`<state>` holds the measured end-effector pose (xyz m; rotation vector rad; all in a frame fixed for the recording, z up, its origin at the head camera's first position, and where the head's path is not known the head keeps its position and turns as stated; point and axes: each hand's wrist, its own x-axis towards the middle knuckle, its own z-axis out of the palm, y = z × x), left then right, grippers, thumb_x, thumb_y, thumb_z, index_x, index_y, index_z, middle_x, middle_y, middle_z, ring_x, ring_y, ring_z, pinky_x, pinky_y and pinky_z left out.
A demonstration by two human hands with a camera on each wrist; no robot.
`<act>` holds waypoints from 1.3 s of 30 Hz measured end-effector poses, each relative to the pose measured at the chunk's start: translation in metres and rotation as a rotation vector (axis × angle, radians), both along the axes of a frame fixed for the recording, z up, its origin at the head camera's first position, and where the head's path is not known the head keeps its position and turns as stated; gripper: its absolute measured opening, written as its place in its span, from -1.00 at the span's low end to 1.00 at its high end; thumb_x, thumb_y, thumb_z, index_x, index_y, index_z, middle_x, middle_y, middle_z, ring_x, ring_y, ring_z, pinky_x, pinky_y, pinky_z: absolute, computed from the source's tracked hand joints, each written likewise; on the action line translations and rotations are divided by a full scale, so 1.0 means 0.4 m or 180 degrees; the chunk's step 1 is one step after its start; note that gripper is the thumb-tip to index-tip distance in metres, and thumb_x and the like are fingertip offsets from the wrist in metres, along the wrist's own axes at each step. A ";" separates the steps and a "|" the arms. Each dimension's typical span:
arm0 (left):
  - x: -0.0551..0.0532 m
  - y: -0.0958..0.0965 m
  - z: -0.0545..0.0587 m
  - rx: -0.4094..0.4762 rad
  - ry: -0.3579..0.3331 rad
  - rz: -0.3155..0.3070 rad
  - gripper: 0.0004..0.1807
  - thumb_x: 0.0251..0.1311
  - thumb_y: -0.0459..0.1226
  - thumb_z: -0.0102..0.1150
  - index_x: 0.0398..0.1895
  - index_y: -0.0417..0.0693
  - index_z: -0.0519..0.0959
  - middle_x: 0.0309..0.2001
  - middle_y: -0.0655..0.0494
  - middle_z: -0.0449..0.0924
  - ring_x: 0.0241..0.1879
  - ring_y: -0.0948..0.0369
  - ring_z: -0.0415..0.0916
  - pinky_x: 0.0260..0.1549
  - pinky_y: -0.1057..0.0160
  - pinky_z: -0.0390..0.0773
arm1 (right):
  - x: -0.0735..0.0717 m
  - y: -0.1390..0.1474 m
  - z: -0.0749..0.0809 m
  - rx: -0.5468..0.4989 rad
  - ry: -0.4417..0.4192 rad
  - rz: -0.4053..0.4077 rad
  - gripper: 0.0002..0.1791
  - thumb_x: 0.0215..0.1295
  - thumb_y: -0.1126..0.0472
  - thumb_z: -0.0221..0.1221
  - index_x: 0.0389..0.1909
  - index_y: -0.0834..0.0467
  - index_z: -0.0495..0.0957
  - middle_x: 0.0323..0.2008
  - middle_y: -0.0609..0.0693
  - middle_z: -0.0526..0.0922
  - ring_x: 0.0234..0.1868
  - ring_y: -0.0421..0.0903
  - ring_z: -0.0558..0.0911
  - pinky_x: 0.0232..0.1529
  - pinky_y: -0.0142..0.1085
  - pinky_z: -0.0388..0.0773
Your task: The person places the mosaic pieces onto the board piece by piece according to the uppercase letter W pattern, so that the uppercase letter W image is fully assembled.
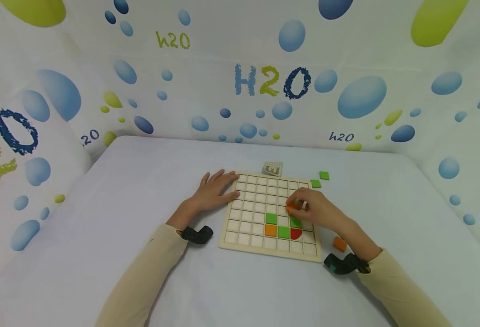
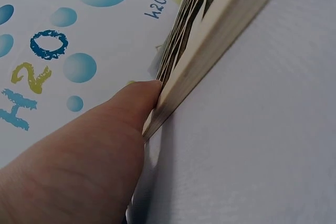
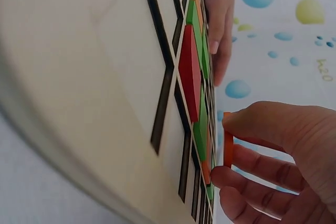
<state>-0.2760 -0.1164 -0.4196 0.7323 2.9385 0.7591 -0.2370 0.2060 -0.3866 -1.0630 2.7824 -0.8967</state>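
A square wooden grid board (image 1: 270,254) lies on the white table. My left hand (image 1: 212,194) rests at its left edge, fingers spread and fairly straight, the thumb touching the rim in the left wrist view. Between the thumb and fingers of my right hand (image 1: 315,209) is an orange square tile (image 3: 228,142), held just above the board's right part. Green tiles (image 1: 271,218), an orange tile (image 1: 270,230) and a red piece with a rounded edge (image 1: 295,234) sit in cells near the lower right. My right fingers partly cover the pieces beneath them.
Off the board's right side lies a loose orange tile (image 1: 339,244), close to my right wrist. Two loose green tiles (image 1: 324,175) are by the far right corner, one close to the board. A small grid-patterned object (image 1: 272,168) stands behind the far edge.
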 end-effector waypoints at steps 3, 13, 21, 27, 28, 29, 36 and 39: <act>-0.005 0.002 0.002 -0.0037 0.0005 0.0008 -0.30 0.38 0.06 0.02 0.48 -0.02 0.21 0.52 0.00 0.08 0.53 -0.07 -0.19 0.40 -0.25 -0.35 | -0.003 -0.006 -0.003 0.0011 0.0040 0.0052 -0.86 0.24 0.31 0.30 -0.19 0.21 0.63 -0.26 -0.03 0.61 -0.34 -0.16 0.51 -0.37 -0.39 0.51; -0.018 -0.001 0.001 -0.0022 -0.0011 -0.0002 -0.30 0.38 0.05 0.02 0.49 -0.02 0.20 0.52 0.00 0.08 0.53 -0.07 -0.19 0.40 -0.25 -0.35 | -0.012 -0.032 -0.005 0.0022 0.0116 0.0169 -0.86 0.25 0.30 0.29 -0.18 0.19 0.62 -0.27 -0.04 0.57 -0.38 -0.17 0.46 -0.38 -0.39 0.50; -0.021 -0.002 -0.002 0.0033 -0.0018 -0.0009 -0.30 0.37 0.05 0.03 0.48 -0.02 0.21 0.51 0.00 0.09 0.53 -0.07 -0.19 0.39 -0.25 -0.37 | -0.014 -0.046 -0.007 0.0026 0.0175 0.0192 -0.87 0.25 0.32 0.29 -0.19 0.18 0.63 -0.25 -0.04 0.60 -0.36 -0.15 0.47 -0.35 -0.38 0.50; -0.020 -0.002 -0.002 0.0006 -0.0012 -0.0013 -0.30 0.37 0.06 0.02 0.49 -0.02 0.20 0.52 0.00 0.08 0.53 -0.06 -0.19 0.40 -0.24 -0.37 | -0.018 -0.054 -0.025 -0.0041 0.0154 0.0179 -0.88 0.24 0.33 0.29 -0.21 0.16 0.64 -0.25 -0.06 0.63 -0.33 -0.20 0.51 -0.28 -0.39 0.55; -0.020 -0.002 -0.002 -0.0007 -0.0011 -0.0014 -0.29 0.38 0.07 0.01 0.49 -0.02 0.20 0.52 0.01 0.08 0.53 -0.06 -0.20 0.40 -0.24 -0.37 | -0.018 -0.055 -0.029 -0.0058 0.0160 0.0180 -0.88 0.24 0.33 0.30 -0.21 0.17 0.64 -0.26 -0.05 0.63 -0.33 -0.20 0.52 -0.28 -0.39 0.56; -0.019 -0.002 -0.003 -0.0018 -0.0012 -0.0014 -0.29 0.38 0.07 0.01 0.49 -0.01 0.19 0.52 0.01 0.07 0.53 -0.05 -0.20 0.40 -0.24 -0.37 | -0.017 -0.055 -0.032 -0.0073 0.0175 0.0180 -0.88 0.23 0.33 0.30 -0.22 0.17 0.63 -0.26 -0.06 0.63 -0.34 -0.20 0.53 -0.28 -0.38 0.56; -0.018 -0.004 -0.007 -0.0007 0.0043 -0.0030 -0.30 0.38 0.05 0.02 0.49 -0.03 0.19 0.51 -0.01 0.08 0.53 -0.06 -0.19 0.40 -0.25 -0.36 | -0.013 -0.056 -0.042 -0.0143 0.0197 0.0226 -0.90 0.22 0.40 0.27 -0.25 0.24 0.60 -0.27 0.00 0.62 -0.25 -0.10 0.61 -0.16 -0.28 0.64; -0.019 -0.004 -0.010 -0.0023 0.0053 -0.0029 -0.30 0.38 0.05 0.02 0.49 -0.02 0.19 0.52 0.00 0.08 0.53 -0.06 -0.20 0.40 -0.24 -0.36 | -0.011 -0.055 -0.042 -0.0115 0.0185 0.0220 -0.89 0.22 0.42 0.26 -0.24 0.24 0.60 -0.24 0.01 0.62 -0.23 -0.07 0.62 -0.14 -0.26 0.64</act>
